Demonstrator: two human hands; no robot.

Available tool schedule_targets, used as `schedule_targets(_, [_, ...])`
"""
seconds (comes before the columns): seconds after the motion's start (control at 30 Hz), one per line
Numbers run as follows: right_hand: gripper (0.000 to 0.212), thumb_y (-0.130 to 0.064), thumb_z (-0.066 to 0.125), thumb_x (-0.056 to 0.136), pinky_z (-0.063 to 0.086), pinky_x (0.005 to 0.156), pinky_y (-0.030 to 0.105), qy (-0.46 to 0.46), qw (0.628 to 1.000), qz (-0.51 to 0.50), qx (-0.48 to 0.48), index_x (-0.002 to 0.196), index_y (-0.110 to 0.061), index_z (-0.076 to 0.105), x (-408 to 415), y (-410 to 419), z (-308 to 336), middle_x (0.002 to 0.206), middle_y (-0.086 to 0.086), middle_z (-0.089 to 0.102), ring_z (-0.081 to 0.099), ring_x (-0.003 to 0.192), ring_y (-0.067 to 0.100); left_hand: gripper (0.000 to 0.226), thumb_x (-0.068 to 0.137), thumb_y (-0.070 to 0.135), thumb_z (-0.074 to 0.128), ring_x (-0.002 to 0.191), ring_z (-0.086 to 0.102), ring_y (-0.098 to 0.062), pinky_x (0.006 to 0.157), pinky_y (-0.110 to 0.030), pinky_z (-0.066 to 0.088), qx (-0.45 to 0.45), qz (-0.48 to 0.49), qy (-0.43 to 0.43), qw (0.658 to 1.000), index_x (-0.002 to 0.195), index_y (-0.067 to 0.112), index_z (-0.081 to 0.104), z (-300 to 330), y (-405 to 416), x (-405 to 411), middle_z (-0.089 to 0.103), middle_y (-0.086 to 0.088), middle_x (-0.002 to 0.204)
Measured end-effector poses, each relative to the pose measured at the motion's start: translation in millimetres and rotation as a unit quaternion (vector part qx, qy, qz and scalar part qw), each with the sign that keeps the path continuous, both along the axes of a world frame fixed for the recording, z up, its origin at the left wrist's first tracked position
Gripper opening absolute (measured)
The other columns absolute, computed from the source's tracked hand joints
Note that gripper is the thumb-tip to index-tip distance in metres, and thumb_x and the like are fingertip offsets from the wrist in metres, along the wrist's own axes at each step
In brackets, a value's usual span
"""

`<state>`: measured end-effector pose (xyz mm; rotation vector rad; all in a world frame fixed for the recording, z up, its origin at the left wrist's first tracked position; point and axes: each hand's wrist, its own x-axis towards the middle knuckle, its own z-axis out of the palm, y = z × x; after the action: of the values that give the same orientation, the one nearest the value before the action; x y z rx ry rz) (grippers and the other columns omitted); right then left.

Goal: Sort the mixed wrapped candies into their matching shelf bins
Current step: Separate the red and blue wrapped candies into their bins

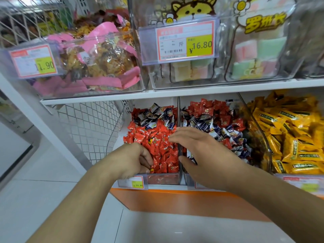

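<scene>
Two clear bins share the lower shelf. The left bin (163, 178) holds mostly red wrapped candies (163, 151), with dark blue-and-white ones (154, 116) mixed in at its back. In the middle bin (191, 181), blue-and-white candies (228, 134) lie at the front and red ones (210, 106) at the back. My left hand (135, 159) digs into the front of the left bin, fingers curled among red candies; whether it holds one is unclear. My right hand (199, 149) hovers flat with straight fingers over the divider between both bins.
A third bin (273, 160) at the right is full of yellow wrapped candies. The upper shelf carries clear bins of pink-wrapped snacks (98, 60) and pastel sweets (254, 55) with price tags. A wire mesh panel (87, 125) stands left of the candy bins. An orange shelf base (175, 200) runs below.
</scene>
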<state>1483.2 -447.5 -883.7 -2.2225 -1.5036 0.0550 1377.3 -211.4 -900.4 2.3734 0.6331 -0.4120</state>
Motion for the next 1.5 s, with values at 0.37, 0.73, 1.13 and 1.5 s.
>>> schedule_targets(0.37, [0.052, -0.024, 0.057, 0.102, 0.011, 0.126, 0.022, -0.005, 1.000, 0.005, 0.005, 0.152, -0.032, 0.044, 0, 0, 0, 0.158, -0.018, 0.039, 0.016, 0.151, -0.003, 0.031, 0.090, -0.002, 0.071, 0.092, 0.071, -0.009, 0.073, -0.011, 0.051, -0.042, -0.040, -0.028, 0.998, 0.105, 0.024, 0.081, 5, 5, -8, 0.077, 0.007, 0.095])
schedule_targets(0.73, [0.051, -0.025, 0.057, 0.103, -0.002, 0.116, 0.010, -0.009, 1.000, 0.007, -0.003, 0.152, -0.034, 0.044, 0, 0, 0, 0.158, -0.020, 0.038, 0.013, 0.150, -0.006, 0.030, 0.100, 0.012, 0.063, 0.095, 0.063, 0.000, 0.082, -0.010, 0.047, 0.025, -0.092, 0.035, 0.995, 0.109, 0.037, 0.077, 8, 2, -4, 0.071, 0.020, 0.104])
schedule_targets(1.13, [0.051, -0.024, 0.056, 0.103, 0.000, 0.119, 0.012, -0.015, 1.000, 0.008, 0.000, 0.152, -0.032, 0.045, 0, 0, -2, 0.158, -0.019, 0.039, 0.014, 0.151, -0.004, 0.026, 0.088, 0.014, 0.080, 0.093, 0.065, -0.009, 0.084, -0.020, 0.054, -0.025, -0.059, -0.064, 0.996, 0.104, 0.034, 0.076, 4, 11, -14, 0.071, 0.010, 0.098])
schedule_targets(1.5, [0.063, -0.041, 0.061, 0.101, 0.012, 0.124, 0.021, 0.031, 0.999, -0.020, 0.038, 0.157, -0.034, 0.032, -7, 1, 2, 0.162, -0.017, 0.031, 0.013, 0.153, -0.001, 0.015, 0.082, 0.028, 0.084, 0.081, 0.073, -0.012, 0.077, -0.027, 0.052, -0.156, 0.190, -0.327, 0.913, 0.095, 0.024, 0.079, 51, -35, -22, 0.078, -0.001, 0.085])
